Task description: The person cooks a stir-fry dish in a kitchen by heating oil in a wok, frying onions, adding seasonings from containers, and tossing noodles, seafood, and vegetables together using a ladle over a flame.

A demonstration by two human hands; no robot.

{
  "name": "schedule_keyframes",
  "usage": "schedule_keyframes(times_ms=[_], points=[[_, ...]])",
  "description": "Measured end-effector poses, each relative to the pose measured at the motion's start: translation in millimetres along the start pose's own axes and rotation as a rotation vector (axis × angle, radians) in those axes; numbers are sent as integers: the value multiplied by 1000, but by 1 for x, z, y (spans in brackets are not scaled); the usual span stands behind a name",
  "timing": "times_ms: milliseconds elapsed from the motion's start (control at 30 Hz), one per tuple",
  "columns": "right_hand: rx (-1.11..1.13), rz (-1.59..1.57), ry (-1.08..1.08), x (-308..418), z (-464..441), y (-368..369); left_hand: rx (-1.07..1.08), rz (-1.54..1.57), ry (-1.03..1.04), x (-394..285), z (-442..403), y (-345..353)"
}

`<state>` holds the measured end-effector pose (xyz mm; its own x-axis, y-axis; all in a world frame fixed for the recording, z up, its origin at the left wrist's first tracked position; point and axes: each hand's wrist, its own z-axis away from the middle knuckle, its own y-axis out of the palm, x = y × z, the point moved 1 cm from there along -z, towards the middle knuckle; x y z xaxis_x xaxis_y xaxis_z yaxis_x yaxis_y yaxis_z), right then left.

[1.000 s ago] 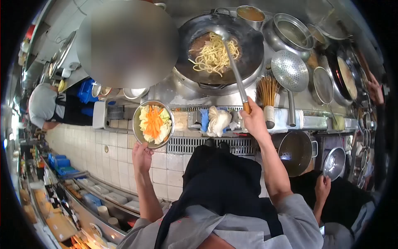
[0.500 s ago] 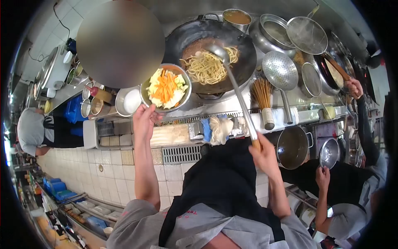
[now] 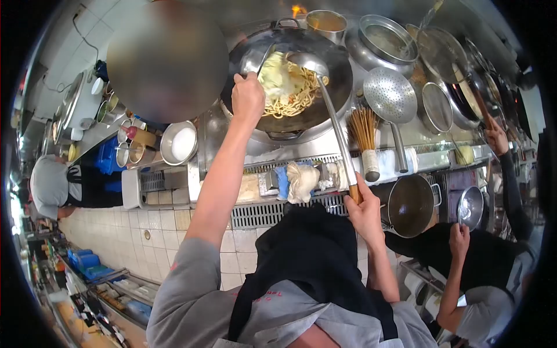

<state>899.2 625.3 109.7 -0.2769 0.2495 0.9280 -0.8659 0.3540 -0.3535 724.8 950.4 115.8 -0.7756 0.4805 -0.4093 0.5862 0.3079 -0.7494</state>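
My left hand [image 3: 248, 97] grips the rim of a metal bowl [image 3: 253, 62], tipped on its side over the left half of the wok [image 3: 336, 55]. Pale cabbage [image 3: 276, 75] lies at the bowl's mouth, above the noodles [image 3: 293, 104]. In my right hand [image 3: 364, 206] is the wooden handle of a long ladle [image 3: 335, 124], whose round head rests over the noodles. The carrot strips are mostly hidden.
A bamboo brush [image 3: 364, 133] and a perforated skimmer [image 3: 390, 95] lie right of the wok. Folded cloths [image 3: 303, 181] sit on the front ledge. A co-worker at the right holds a metal bowl [image 3: 470, 207]. Flame [image 3: 299, 10] shows behind the wok.
My left hand has moved up and forward over the wok, and the bowl has gone from upright to tipped. Cabbage has come out onto the noodles. The ladle stays over the wok.
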Motion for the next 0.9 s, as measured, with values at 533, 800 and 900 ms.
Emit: schedule_keyframes(times_ms=[533,800,900], points=[[297,179,-116,-22,-91,-24,-482,725,-792,19,246,-129],[377,25,68,-94,-75,-11,-1400,522,-1509,-33,574,-246],[341,74,50,-82,-56,-4,-1779,346,-1490,-66,669,-293]])
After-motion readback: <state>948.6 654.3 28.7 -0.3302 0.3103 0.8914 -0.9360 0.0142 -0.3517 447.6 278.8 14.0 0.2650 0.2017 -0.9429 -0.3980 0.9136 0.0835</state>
